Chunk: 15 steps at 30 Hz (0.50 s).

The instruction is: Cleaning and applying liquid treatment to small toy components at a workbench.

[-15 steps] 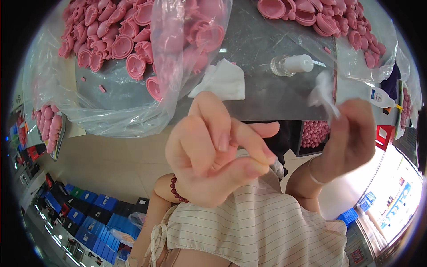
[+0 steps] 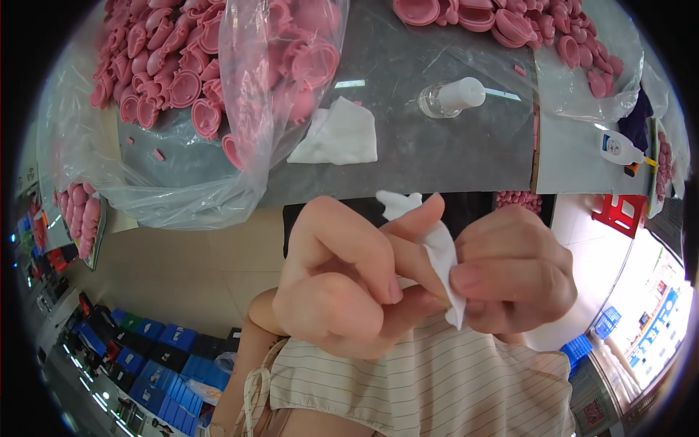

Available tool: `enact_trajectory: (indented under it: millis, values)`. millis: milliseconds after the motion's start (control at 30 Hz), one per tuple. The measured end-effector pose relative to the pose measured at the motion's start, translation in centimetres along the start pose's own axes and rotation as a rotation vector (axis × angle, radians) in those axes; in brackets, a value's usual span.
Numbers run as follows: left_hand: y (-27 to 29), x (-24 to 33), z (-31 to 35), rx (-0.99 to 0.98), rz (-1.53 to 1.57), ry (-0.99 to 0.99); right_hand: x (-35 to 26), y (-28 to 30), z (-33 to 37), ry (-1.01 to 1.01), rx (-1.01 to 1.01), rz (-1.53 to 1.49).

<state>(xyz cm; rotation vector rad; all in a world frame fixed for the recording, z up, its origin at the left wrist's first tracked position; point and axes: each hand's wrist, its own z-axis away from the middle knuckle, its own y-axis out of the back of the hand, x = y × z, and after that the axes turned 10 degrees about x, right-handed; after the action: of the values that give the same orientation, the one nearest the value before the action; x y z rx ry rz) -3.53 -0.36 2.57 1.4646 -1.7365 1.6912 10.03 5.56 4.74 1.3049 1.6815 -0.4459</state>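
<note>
In front of my body my two hands meet. Thumb and index finger of my left hand [image 2: 335, 280] are pressed together, the other fingers curled; whatever they pinch, if anything, is hidden. My right hand [image 2: 520, 269] pinches a small white wipe [image 2: 445, 258], which lies against the fingertips of my left hand. On the grey table's near part lies a folded white cloth [image 2: 338, 135]. To its right, a clear bottle with a white cap [image 2: 451, 98] stands on the table.
Pink rounded plastic parts [image 2: 182, 87] pile up in a clear plastic bag [image 2: 204, 207] at the left. More pink parts [image 2: 510, 25] lie at the far right, near a white squeeze bottle [image 2: 619, 148]. A red stool [image 2: 619, 213] and blue bins [image 2: 149, 379] stand beyond the table.
My right hand has come left and inward, bringing the white wipe to my left hand's fingertips. My left hand stays pinched and sits slightly lower. The table scene has shifted a little left and up.
</note>
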Motion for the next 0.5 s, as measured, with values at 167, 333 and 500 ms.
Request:
enact_trajectory:
  millis: [167, 333, 500]
  values:
    - [0.2, -0.9, -0.6, -0.058, -0.016, 0.013, 0.2, 0.4, -0.3, 0.071, 0.073, 0.140]
    - [0.4, 0.4, -0.4, 0.022, -0.054, 0.045, 0.3, -0.9, -1.2, 0.167, 0.098, 0.192]
    - [1.2, 2.0, -1.2, -0.137, -0.132, -0.010, 0.7, -1.6, -1.1, 0.277, 0.104, 0.275]
